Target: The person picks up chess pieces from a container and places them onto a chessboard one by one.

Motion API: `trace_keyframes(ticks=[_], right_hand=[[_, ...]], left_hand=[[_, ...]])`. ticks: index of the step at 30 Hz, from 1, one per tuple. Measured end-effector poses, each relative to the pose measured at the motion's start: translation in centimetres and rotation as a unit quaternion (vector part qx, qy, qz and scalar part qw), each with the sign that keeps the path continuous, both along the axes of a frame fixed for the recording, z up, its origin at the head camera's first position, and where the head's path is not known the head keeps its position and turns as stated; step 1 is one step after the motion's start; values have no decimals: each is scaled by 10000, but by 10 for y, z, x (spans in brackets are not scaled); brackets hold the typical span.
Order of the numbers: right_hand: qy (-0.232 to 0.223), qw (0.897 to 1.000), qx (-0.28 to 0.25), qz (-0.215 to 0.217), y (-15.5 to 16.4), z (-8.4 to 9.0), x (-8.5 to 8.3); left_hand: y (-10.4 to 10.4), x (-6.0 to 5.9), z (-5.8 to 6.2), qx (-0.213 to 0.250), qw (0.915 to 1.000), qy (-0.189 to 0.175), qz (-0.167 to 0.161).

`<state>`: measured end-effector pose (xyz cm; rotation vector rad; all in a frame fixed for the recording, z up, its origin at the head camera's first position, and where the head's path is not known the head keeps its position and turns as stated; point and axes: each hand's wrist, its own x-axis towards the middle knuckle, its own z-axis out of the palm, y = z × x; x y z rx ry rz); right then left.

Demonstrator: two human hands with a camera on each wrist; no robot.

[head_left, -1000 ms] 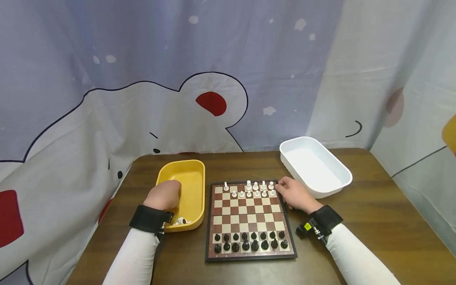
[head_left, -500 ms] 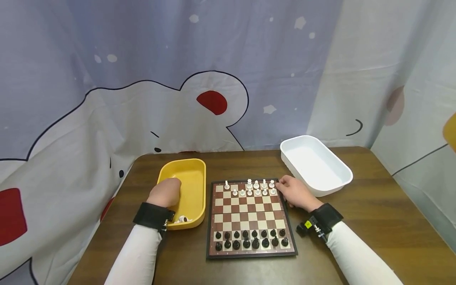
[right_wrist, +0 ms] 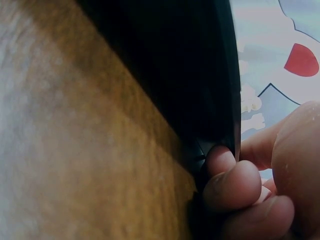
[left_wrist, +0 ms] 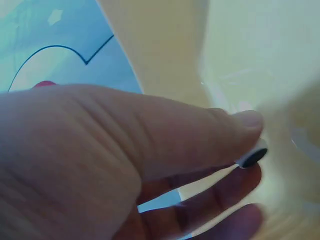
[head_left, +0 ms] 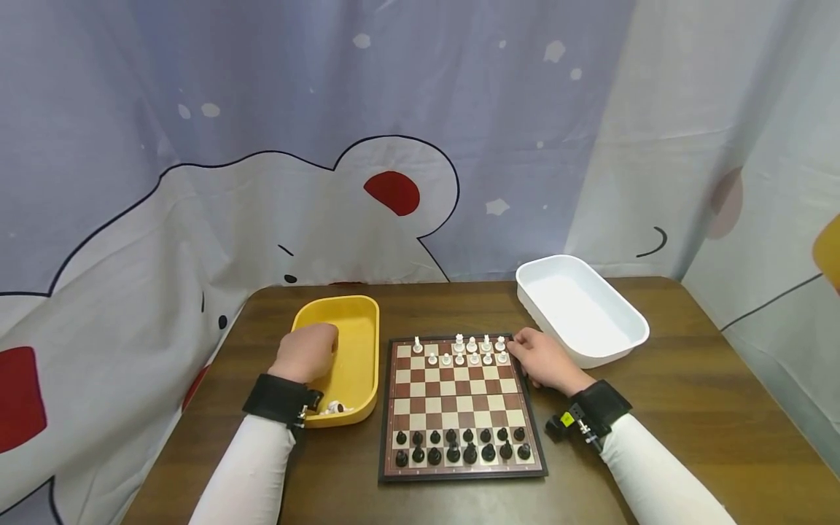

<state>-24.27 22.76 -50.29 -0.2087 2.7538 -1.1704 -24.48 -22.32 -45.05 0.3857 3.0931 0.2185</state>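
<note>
My left hand (head_left: 307, 353) is over the left side of the yellow tray (head_left: 369, 357). In the left wrist view, its thumb and fingers pinch a small white chess piece (left_wrist: 261, 145) with a dark round base. More white pieces (head_left: 337, 407) lie at the tray's near end, partly hidden by the wrist. My right hand (head_left: 546, 359) grips the chessboard (head_left: 453, 405) at its far right corner, fingers (right_wrist: 234, 186) curled against the dark side. White chessmen (head_left: 459, 343) stand in two rows at the far end, with gaps; black chessmen (head_left: 453, 453) fill two rows at the near end.
A white tray (head_left: 582, 310) sits behind my right hand, at the back right of the wooden table (head_left: 682, 386). Behind the table hangs a printed curtain (head_left: 295, 211). Dark camera bands (head_left: 278, 397) are strapped round both wrists.
My left hand has shifted slightly away from me and to the right within the yellow tray. The right hand stays at the board's corner, and the standing chessmen are unchanged.
</note>
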Motion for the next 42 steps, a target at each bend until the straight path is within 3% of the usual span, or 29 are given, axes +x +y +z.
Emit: trace_keyframes(ticks=[7,14,20,27,30,36,42], right_hand=[[25,10000,-8,-5,-1,-1,0],[26,10000,47,-10,0,-2,-1],[20,10000,40,32,0,-1,-1],[4,10000,63,-5,0,-1,0],[23,10000,52,-8,0,-1,-1],[0,10000,40,-20,-1,-1,0],[12,10000,62,-40,-1,-2,-1]], left_hand=[[1,0,6,311,9987,368,-136],[10,0,14,998,9925,665,-240],[24,7,24,1691,9802,900,-494],[43,17,34,2407,9582,1257,-898],[51,21,35,2601,9520,1205,-1071],[66,25,34,2567,9560,865,-1129],[77,26,31,2632,9532,714,-1307]])
